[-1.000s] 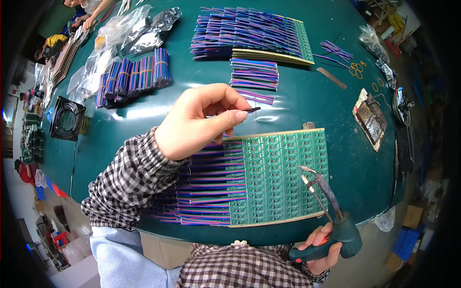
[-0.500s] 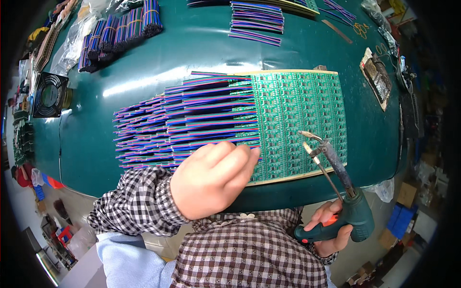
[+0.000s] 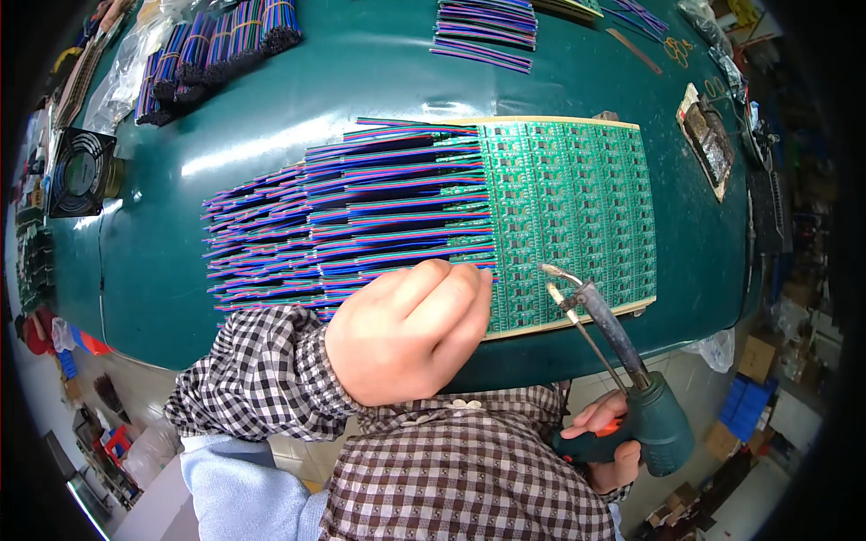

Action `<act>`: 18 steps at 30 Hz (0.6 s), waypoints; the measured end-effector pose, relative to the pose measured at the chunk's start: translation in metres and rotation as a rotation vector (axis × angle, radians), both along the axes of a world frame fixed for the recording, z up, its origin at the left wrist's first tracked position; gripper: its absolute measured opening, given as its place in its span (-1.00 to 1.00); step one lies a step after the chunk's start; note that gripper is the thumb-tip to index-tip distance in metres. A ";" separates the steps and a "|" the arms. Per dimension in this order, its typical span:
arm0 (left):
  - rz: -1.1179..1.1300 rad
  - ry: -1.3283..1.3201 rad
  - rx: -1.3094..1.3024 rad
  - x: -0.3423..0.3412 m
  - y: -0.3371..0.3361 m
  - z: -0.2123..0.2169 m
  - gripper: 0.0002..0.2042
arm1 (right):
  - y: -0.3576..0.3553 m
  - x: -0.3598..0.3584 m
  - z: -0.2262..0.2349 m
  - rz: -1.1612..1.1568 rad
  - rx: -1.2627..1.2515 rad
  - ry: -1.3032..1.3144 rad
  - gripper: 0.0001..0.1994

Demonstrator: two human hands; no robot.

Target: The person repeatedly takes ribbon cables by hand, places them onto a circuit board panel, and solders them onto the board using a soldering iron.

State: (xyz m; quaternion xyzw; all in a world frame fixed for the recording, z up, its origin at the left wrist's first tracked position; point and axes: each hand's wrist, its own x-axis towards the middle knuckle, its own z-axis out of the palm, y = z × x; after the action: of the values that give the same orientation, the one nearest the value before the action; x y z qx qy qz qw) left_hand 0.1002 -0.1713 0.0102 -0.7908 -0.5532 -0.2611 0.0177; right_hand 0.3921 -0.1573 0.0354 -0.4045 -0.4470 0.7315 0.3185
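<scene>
One black square fan (image 3: 81, 173) near left edge of green tabletop (image 3: 153, 279); left hand (image 3: 410, 334) partly blocking one green circuit-board panel (image 3: 573, 207), hold unclear; right hand (image 3: 603, 437) gripping one green soldering gun (image 3: 663, 428).

A dark green surface (image 3: 379, 86) with glossy white reflections fills the upper and middle frame. At centre right lies a green circuit-board panel (image 3: 577, 216) with pale edges; rows of coloured wires (image 3: 379, 212) cover its left part and reach out over the surface toward centre left. Banded wire bundles (image 3: 216, 45) and a clear plastic bag (image 3: 117, 86) lie upper left, a black fan (image 3: 83, 171) stands at the left, loose wire lengths (image 3: 485, 27) lie top centre, a thin flat strip (image 3: 634, 50) and rubber bands (image 3: 670, 51) upper right, and a pale-rimmed tray (image 3: 692, 97) at the right.
</scene>
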 end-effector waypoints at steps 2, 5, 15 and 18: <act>0.000 -0.011 0.029 0.000 0.001 -0.001 -0.68 | -0.002 0.000 0.002 0.086 0.058 -0.033 -0.40; 0.021 -0.014 0.078 0.001 0.000 -0.005 -0.70 | -0.005 -0.001 0.003 0.033 0.013 -0.056 -0.42; 0.018 -0.038 0.079 0.003 0.000 -0.006 -0.63 | -0.007 -0.008 0.006 0.023 -0.003 -0.146 -0.43; 0.017 -0.055 0.047 0.002 0.000 -0.003 -0.63 | -0.008 -0.008 0.007 0.016 -0.013 -0.186 -0.43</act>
State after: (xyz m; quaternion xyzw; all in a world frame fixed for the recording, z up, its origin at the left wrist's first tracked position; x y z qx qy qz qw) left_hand 0.1022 -0.1711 0.0074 -0.7780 -0.5540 -0.2955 0.0231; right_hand 0.3838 -0.1649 0.0421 -0.4691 -0.4732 0.6962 0.2671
